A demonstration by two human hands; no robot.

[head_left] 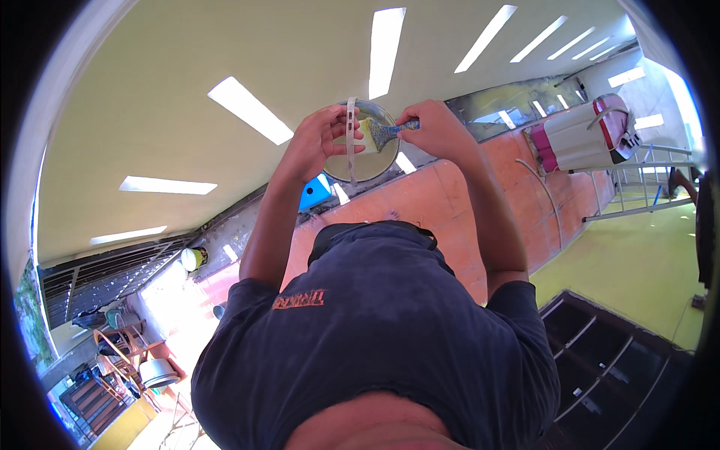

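Note:
In front of me hangs a round bucket (373, 169) with pale yellowish paint inside. Its whitish band-like handle (350, 160) stands up across the opening. My left hand (319, 141) has its fingers hooked through under this handle and holds it. My right hand (439, 133) grips a paintbrush (385, 133) by its blue, paint-spotted handle. The brush's pale bristles point left, over the bucket's opening, close to my left fingertips. Whether the bristles touch the paint or the bucket's wall, I cannot tell.
A pale yellow wall (292, 60) with sunlit patches rises ahead. Beneath me are reddish tiles (442, 199). A blue object (315, 193) lies beyond my left forearm. To the right are a metal ladder (637, 184) and a covered object (574, 139); at left, a small bucket (194, 259) and chairs (124, 341).

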